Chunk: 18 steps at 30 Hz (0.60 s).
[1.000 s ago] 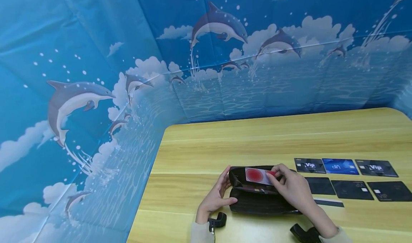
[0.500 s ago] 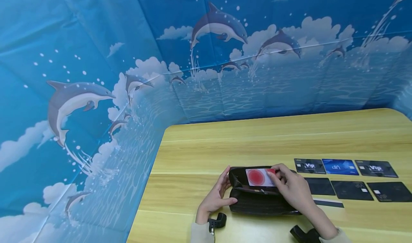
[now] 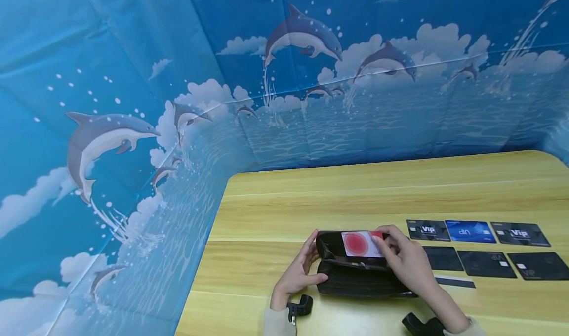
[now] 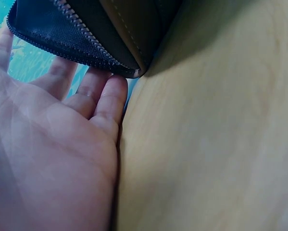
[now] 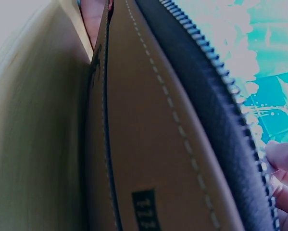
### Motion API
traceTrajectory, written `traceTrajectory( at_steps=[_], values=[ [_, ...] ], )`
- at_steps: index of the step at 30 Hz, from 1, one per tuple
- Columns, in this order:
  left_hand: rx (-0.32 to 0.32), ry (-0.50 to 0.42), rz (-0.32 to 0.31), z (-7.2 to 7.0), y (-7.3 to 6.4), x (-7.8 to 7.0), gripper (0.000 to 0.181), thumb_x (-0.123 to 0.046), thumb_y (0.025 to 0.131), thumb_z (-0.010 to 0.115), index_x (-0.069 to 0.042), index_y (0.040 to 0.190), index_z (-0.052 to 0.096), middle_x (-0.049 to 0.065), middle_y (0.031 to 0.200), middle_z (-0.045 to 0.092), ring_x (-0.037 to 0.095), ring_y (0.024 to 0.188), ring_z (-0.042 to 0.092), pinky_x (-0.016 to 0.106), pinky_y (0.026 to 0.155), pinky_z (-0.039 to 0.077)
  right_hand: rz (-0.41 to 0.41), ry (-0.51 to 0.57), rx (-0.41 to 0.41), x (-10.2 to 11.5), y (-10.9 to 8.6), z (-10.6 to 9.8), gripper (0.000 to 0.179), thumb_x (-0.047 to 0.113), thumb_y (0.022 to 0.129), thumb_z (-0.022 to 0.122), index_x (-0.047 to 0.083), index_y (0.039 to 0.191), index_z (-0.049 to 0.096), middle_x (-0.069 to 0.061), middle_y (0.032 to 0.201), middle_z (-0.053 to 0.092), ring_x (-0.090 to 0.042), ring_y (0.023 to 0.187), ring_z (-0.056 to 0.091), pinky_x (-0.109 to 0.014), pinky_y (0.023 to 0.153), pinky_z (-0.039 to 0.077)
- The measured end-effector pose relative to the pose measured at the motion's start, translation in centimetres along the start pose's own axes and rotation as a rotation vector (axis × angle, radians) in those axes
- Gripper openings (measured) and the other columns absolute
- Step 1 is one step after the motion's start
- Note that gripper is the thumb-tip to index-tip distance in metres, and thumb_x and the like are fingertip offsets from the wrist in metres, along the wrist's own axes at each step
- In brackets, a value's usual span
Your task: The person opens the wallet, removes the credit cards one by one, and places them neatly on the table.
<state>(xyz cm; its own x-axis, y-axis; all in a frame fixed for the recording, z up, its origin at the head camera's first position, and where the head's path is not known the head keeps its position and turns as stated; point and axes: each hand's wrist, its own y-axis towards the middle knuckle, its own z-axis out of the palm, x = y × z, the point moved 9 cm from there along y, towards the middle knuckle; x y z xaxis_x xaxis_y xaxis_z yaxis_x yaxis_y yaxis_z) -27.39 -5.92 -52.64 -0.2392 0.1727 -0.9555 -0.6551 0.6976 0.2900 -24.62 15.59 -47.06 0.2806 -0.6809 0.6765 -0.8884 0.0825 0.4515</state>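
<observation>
A black zip wallet [image 3: 355, 281] lies spread on the table in the head view. My left hand [image 3: 297, 272] grips its left end, thumb on the near half and fingers behind the far half. In the left wrist view, the fingers of my left hand [image 4: 57, 110] touch its zipped edge. My right hand [image 3: 406, 259] pinches the right end of a white bank card [image 3: 359, 244] with a red circle, over the wallet's far half. The right wrist view shows the wallet's brown outside [image 5: 144, 120], and fingertips of my right hand [image 5: 283, 168] beside the zip; the card is hidden there.
Right of the wallet, several cards lie in rows: a blue card [image 3: 470, 231] between black Vip cards [image 3: 428, 230] behind, and black cards [image 3: 486, 263] in front. A striped card [image 3: 455, 280] is partly behind my right wrist. A dolphin-print sheet [image 3: 302, 123] borders the wooden table [image 3: 355, 188].
The red and white card has shifted slightly right with my right hand, and more of its face shows. My left hand and the wallet stay in place.
</observation>
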Motion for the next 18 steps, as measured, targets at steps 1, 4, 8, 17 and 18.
traceTrajectory(
  at_steps=[1, 4, 8, 17, 18],
  values=[
    [0.002, 0.002, 0.004, 0.0, 0.0, -0.1, 0.093, 0.007, 0.085, 0.065, -0.004, 0.152, 0.002, 0.028, 0.142, 0.032, 0.034, 0.131, 0.031, 0.050, 0.109, 0.022, 0.000, 0.008, -0.001, 0.0, 0.0, -0.1, 0.014, 0.015, 0.089, 0.068, 0.013, 0.101, 0.061, 0.013, 0.058, 0.051, -0.003, 0.046, 0.040, -0.021, 0.042, 0.031],
    [0.006, 0.005, 0.011, 0.1, 0.0, -0.1, 0.092, 0.005, 0.085, 0.065, -0.003, 0.152, 0.002, 0.028, 0.142, 0.032, 0.032, 0.131, 0.031, 0.049, 0.109, 0.022, -0.002, 0.024, -0.005, 0.1, 0.0, -0.3, 0.014, 0.014, 0.089, 0.068, 0.014, 0.101, 0.061, 0.014, 0.058, 0.050, -0.002, 0.045, 0.039, -0.021, 0.040, 0.030],
    [0.004, 0.006, 0.010, -0.1, 0.0, 0.4, 0.093, 0.006, 0.085, 0.066, -0.004, 0.152, 0.002, 0.028, 0.142, 0.031, 0.034, 0.131, 0.030, 0.051, 0.109, 0.021, -0.002, 0.028, -0.009, 0.2, 0.0, -0.5, 0.014, 0.013, 0.089, 0.068, 0.014, 0.102, 0.062, 0.016, 0.058, 0.049, -0.002, 0.044, 0.039, -0.021, 0.040, 0.031],
    [-0.022, -0.004, -0.037, -0.8, -0.3, 3.5, 0.095, -0.006, 0.085, 0.070, -0.021, 0.154, 0.006, 0.015, 0.145, 0.034, 0.033, 0.133, 0.029, 0.041, 0.111, 0.022, 0.012, 0.062, -0.018, 0.0, 0.0, -1.0, 0.014, 0.010, 0.089, 0.067, 0.012, 0.103, 0.062, 0.014, 0.057, 0.049, -0.003, 0.043, 0.040, -0.021, 0.039, 0.032],
    [-0.022, -0.004, -0.035, -0.8, -0.3, 3.5, 0.095, -0.007, 0.085, 0.071, -0.022, 0.154, 0.006, 0.015, 0.145, 0.034, 0.033, 0.133, 0.029, 0.041, 0.111, 0.022, 0.015, 0.074, -0.017, 0.0, 0.0, -1.1, 0.014, 0.010, 0.089, 0.067, 0.011, 0.103, 0.062, 0.014, 0.056, 0.049, -0.004, 0.042, 0.040, -0.021, 0.039, 0.032]
  ],
)
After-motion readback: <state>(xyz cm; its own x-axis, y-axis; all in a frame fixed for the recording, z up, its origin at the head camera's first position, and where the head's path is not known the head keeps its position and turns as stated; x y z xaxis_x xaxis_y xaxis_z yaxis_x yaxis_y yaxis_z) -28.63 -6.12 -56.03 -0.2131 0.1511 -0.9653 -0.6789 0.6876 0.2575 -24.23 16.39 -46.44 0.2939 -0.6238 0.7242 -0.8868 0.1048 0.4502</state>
